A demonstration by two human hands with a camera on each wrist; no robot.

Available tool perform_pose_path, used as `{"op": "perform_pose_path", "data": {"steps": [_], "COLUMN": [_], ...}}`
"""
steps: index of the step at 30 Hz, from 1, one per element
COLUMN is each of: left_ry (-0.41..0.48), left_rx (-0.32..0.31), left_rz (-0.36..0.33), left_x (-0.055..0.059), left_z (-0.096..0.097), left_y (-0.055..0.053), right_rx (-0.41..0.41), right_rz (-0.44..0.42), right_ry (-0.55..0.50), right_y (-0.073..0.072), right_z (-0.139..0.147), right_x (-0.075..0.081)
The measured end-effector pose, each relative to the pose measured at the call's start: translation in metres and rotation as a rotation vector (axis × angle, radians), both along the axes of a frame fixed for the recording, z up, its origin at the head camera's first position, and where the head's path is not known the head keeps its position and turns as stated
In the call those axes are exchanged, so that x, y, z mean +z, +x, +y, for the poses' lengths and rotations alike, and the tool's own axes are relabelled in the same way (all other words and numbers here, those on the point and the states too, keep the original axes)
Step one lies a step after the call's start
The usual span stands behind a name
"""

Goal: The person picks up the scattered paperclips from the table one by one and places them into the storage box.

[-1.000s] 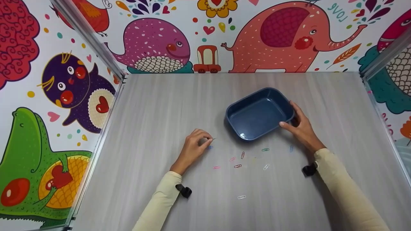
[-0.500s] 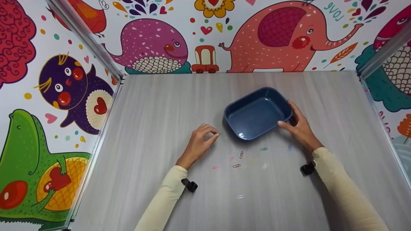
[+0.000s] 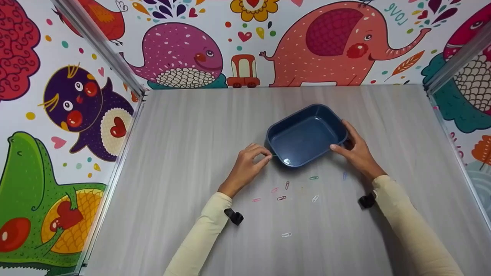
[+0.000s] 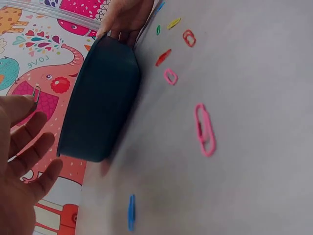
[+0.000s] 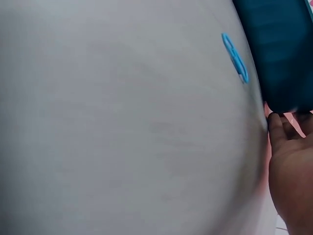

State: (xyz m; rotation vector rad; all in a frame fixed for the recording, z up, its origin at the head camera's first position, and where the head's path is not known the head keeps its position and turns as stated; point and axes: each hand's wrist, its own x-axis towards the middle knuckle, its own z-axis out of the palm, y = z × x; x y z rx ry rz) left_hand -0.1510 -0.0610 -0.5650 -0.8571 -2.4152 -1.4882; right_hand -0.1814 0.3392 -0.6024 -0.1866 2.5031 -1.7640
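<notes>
My left hand (image 3: 249,165) pinches a small, thin paper clip (image 4: 36,93), greenish in the head view, between thumb and forefinger. It is beside the left rim of a dark blue rectangular tub (image 3: 307,138), and the clip's tip is at that rim. In the left wrist view the other fingers are spread loosely. My right hand (image 3: 356,151) grips the tub's right corner, thumb on the near side and fingers round the far side. Nothing shows inside the tub. In front of it lie several loose paper clips, among them a green clip (image 3: 314,178) and a dark red clip (image 3: 281,198).
Nearest to me lies a white clip (image 3: 286,235). One blue clip (image 3: 344,176) is by my right wrist; another blue clip (image 4: 131,213) shows in the left wrist view. Printed panels (image 3: 184,53) wall the grey wooden table (image 3: 184,126) at the back and sides.
My left hand has moved right and away from me, carrying the pinched paper clip from the table to the tub's left rim. My right hand keeps its grip on the tub.
</notes>
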Motion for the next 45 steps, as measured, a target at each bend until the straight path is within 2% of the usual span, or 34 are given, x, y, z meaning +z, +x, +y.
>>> {"op": "perform_pose_path", "data": {"steps": [10,23,31,36,45], "left_ry": [0.008,-0.029,-0.045,-0.088,-0.223], "left_rx": [-0.039,-0.097,-0.133,-0.137,-0.126], "left_rz": [0.029,0.074,0.034,0.03,0.013], "left_x": [0.008,0.012,0.01,0.01,0.012], "left_z": [0.014,0.039,0.044,0.048,0.059], "left_y": [-0.011,-0.032,-0.041,-0.044,-0.051], "right_rx": [0.003,0.0,0.006,0.008,0.001], "right_rz": [0.004,-0.007,-0.007,-0.002,-0.002], "right_ry": [0.01,0.004,-0.013,-0.014,0.003], "right_y": [-0.001,0.0,-0.001,0.0,-0.001], "right_z": [-0.002,0.0,0.001,0.001,0.002], "right_x": [0.002,0.003,0.001,0.0,-0.001]}}
